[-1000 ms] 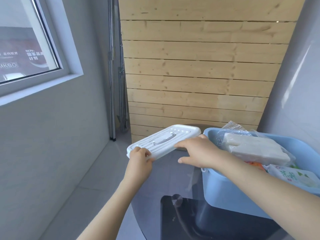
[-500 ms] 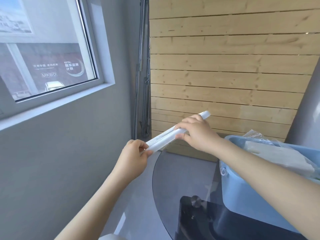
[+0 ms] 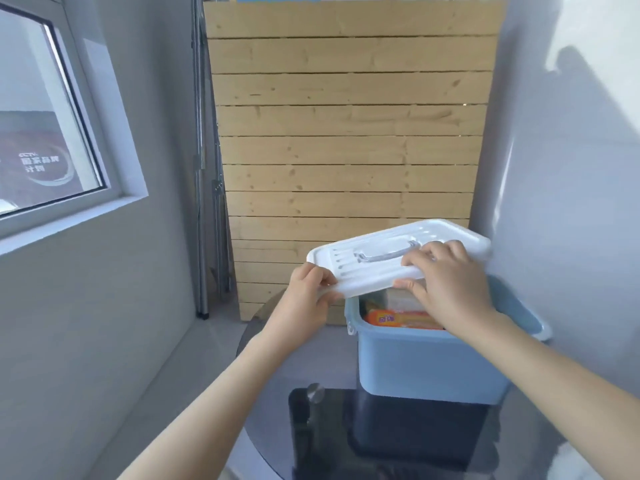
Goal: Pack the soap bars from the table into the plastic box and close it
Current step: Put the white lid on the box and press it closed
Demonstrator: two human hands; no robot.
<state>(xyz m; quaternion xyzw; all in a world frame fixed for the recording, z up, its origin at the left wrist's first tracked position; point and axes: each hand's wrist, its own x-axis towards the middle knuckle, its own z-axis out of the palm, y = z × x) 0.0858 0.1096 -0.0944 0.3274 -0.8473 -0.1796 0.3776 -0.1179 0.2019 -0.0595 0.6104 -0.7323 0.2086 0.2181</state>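
Observation:
A light blue plastic box [image 3: 426, 365] stands on a round dark glass table [image 3: 273, 393]. Inside it I see an orange-wrapped soap bar [image 3: 398, 319] and a pale bar behind it, partly hidden. A white ribbed lid [image 3: 377, 261] with a clear handle hovers tilted just above the box's rim. My left hand [image 3: 304, 299] pinches the lid's near left corner. My right hand [image 3: 446, 282] grips its near edge, fingers on top and thumb underneath. The box's front left part is still uncovered.
A pale wooden slat panel [image 3: 346, 150] leans against the wall behind the table. A grey wall with a window [image 3: 41, 133] is at the left, and a white wall [image 3: 571, 168] stands close on the right. Metal poles [image 3: 204, 202] stand in the corner.
Both hands have carried the lid from the left, where it was held edge-on, rightward over the box and turned it flat. The view has swung right and down.

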